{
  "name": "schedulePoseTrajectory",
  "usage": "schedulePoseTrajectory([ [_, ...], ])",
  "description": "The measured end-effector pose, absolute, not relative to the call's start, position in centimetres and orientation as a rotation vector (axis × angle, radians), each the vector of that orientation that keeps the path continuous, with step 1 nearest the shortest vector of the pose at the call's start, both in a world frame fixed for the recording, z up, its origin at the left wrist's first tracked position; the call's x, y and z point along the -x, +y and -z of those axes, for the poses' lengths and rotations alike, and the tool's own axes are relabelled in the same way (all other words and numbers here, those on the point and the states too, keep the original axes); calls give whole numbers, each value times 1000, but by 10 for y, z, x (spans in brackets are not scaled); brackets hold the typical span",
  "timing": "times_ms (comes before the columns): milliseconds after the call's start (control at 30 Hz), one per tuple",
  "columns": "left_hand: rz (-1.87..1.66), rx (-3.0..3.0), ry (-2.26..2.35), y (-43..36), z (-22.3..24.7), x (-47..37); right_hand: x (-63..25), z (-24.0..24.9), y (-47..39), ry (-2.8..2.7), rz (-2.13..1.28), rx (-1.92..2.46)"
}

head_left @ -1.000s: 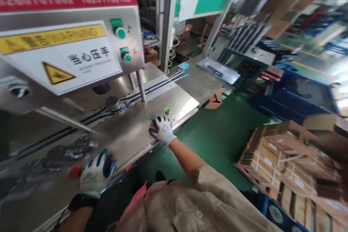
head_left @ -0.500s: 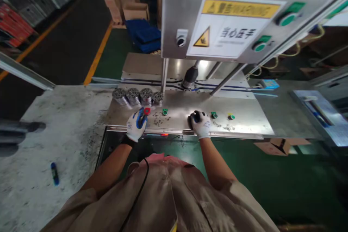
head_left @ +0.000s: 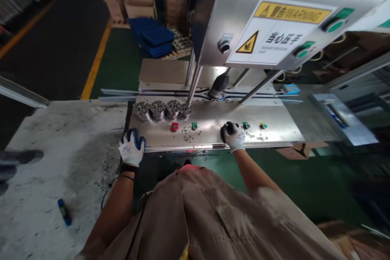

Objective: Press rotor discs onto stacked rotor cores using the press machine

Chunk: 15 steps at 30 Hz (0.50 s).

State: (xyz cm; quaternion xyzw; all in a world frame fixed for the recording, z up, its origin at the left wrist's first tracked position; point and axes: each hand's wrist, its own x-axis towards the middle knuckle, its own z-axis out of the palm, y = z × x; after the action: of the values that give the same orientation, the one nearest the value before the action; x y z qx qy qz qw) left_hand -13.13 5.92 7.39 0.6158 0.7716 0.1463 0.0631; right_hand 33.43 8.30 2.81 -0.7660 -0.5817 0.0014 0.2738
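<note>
My left hand, in a white glove with a blue-coated palm, is at the left front corner of the machine's steel plate. Its fingers are spread and hold nothing. Curled on the plate near the front edge is my gloved right hand. Its dark-coated fingers are bent inward, and I cannot make out what, if anything, lies within them. Several round slotted metal cores stand in a row at the plate's left rear. A red button and a green button sit between my hands.
A steel control box with a warning label overhangs the plate on metal posts. Below it is a dark cylindrical press head. A blue marker-like tube lies on the worn left table. Metal chips dot the plate.
My left hand has moved left from beside the red button to the plate's corner, its fingers spreading. My right hand keeps its curled pose on the plate. The camera view has shifted.
</note>
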Motion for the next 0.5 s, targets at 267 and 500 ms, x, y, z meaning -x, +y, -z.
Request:
schedulePoseTrajectory([
  [267, -406, -1846, 2411, 65, -73, 120, -357, -15, 102, -1257, -536, 1697],
  [500, -604, -1531, 2848, 29, -82, 97, -325, -20, 285, -1259, -685, 1409],
])
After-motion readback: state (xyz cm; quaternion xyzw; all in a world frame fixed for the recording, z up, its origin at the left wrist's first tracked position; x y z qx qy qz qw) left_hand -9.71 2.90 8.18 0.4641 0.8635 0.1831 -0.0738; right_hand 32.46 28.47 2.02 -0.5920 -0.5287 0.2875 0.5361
